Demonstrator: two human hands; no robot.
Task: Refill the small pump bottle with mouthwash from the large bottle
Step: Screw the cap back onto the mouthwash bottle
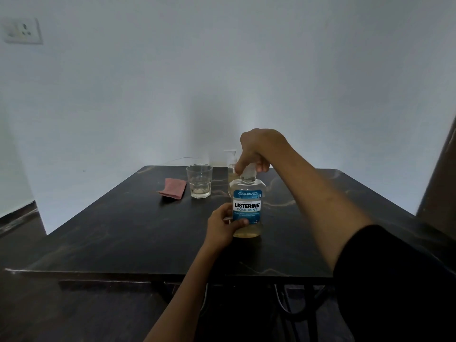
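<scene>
Left hand point(223, 224) wrapped round the lower body of the bottle point(248, 208), upright near the middle of the desk point(118, 225), pale yellow mouthwash filling it to the shoulder. Right hand point(256, 150) closed from above on its white cap point(249, 172). Behind, near the far edge, pump bottle point(231, 166), mostly hidden, contents unclear. Left of it, an empty-looking glass point(199, 180), then a pink cloth point(172, 188).

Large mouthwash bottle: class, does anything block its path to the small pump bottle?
Nothing visible stands between them. The small pump bottle sits directly behind the large mouthwash bottle, partly hidden by it and the right hand. The glass stands off to the left.
</scene>
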